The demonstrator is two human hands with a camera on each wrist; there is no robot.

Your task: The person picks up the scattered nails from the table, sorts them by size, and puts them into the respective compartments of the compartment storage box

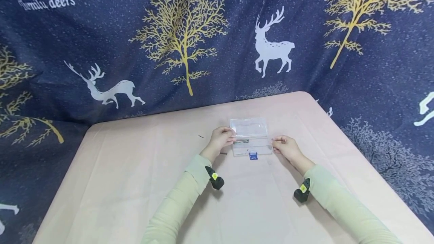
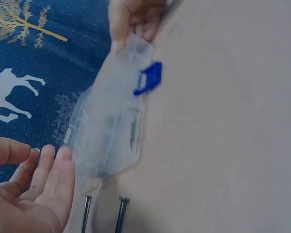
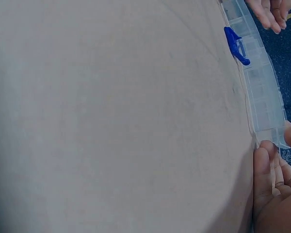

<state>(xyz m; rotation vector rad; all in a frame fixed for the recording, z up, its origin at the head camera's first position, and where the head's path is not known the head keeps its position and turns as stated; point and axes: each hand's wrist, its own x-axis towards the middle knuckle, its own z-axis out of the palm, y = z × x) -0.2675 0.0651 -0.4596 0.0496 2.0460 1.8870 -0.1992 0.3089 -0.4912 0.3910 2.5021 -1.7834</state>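
A clear plastic box [image 1: 262, 150] lies on the table with its transparent lid [image 1: 249, 127] raised at the back and a blue latch [image 1: 253, 156] at its front. Long thin metal pieces [image 1: 241, 142] lie in its left part. My left hand [image 1: 221, 138] is at the left end by the lid; in the left wrist view its fingers [image 2: 63, 170] are loosely bent, thumb apart, nothing between them. At the opposite end, my right hand [image 1: 286, 148] pinches the box's corner between thumb and fingers, as the right wrist view shows at the box wall [image 3: 264, 104].
Two flat-headed nails, one thinner [image 2: 86, 213] and one thicker [image 2: 121, 213], lie on the table beside the box's left end. The pale pink tablecloth [image 1: 118, 183] reaches a dark blue curtain [image 1: 223, 78] printed with deer and trees behind.
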